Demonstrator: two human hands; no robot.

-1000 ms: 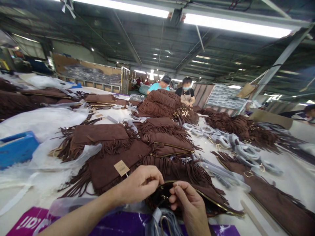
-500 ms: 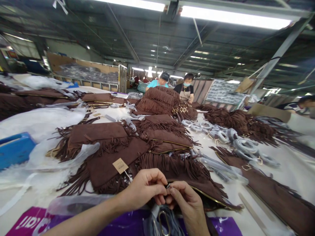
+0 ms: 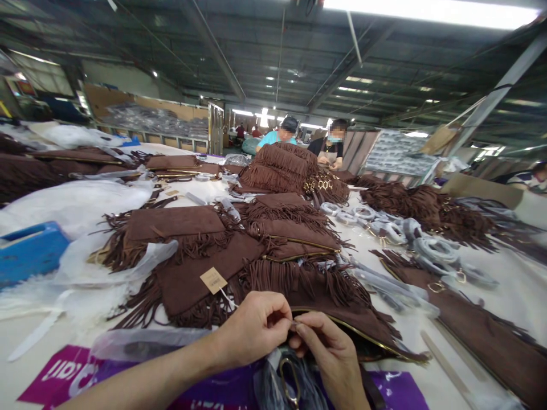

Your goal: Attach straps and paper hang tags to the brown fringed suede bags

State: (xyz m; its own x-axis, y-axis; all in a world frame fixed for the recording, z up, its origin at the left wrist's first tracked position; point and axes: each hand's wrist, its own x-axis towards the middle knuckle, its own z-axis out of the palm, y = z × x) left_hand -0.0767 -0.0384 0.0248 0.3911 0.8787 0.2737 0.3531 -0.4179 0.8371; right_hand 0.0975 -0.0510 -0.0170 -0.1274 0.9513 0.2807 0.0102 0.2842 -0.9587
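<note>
Both hands meet fingertip to fingertip at the front edge of a dark brown fringed suede bag (image 3: 299, 285). My left hand (image 3: 256, 326) is closed in a pinch, and my right hand (image 3: 331, 350) pinches just beside it. Whatever lies between the fingertips is too small and covered to name. The bag's gold zipper (image 3: 376, 340) gapes on the right side. Below the fingers lies a plastic-wrapped strap with a gold clasp (image 3: 290, 378). To the left, a tan paper tag (image 3: 213, 280) rests on another brown bag (image 3: 182, 290).
Purple printed plastic (image 3: 62, 373) lies at the front edge. A blue holder (image 3: 32, 256) and white wrapping (image 3: 85, 199) are at left. Wrapped straps (image 3: 436, 250) and a long brown bag (image 3: 482, 324) lie right. Behind a bag pile (image 3: 277, 168), two co-workers (image 3: 331, 148) stand.
The view has shifted slightly, moving the scene a little to the right. Both hands stay pinched together; a small dark bit seen between the fingertips earlier is now hidden.
</note>
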